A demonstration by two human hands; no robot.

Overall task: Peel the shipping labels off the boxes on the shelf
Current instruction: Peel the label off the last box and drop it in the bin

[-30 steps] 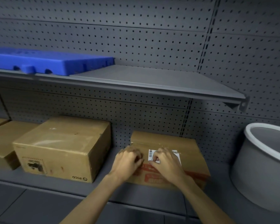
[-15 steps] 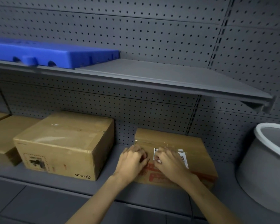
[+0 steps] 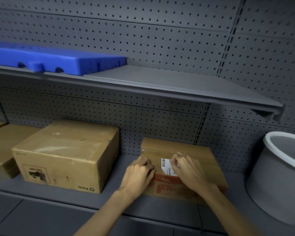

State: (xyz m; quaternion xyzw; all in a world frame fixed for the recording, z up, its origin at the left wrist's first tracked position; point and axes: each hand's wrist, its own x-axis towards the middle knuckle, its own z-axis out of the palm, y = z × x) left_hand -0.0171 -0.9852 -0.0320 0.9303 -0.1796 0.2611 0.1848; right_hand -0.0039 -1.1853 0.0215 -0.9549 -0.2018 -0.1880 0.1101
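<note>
A flat cardboard box (image 3: 191, 150) with red print on its front lies on the lower grey shelf (image 3: 109, 201). A white shipping label (image 3: 166, 166) with a barcode sticks on its top. My right hand (image 3: 186, 169) lies over the label's right part, fingers curled and pinching at its upper edge. My left hand (image 3: 140, 172) rests curled on the box's left front corner, just left of the label. A taller cardboard box (image 3: 66, 154) marked PICO stands to the left; no label shows on it.
More cardboard boxes (image 3: 2, 143) sit at the far left of the shelf. A grey round bin (image 3: 279, 176) with a white rim stands at the right. An upper shelf (image 3: 160, 82) overhangs, carrying a blue plastic panel (image 3: 54, 58). Perforated grey wall behind.
My right hand has shifted right across the label, uncovering its barcode side. My left hand stays on the box's left corner. The camera has moved closer and slightly left.
</note>
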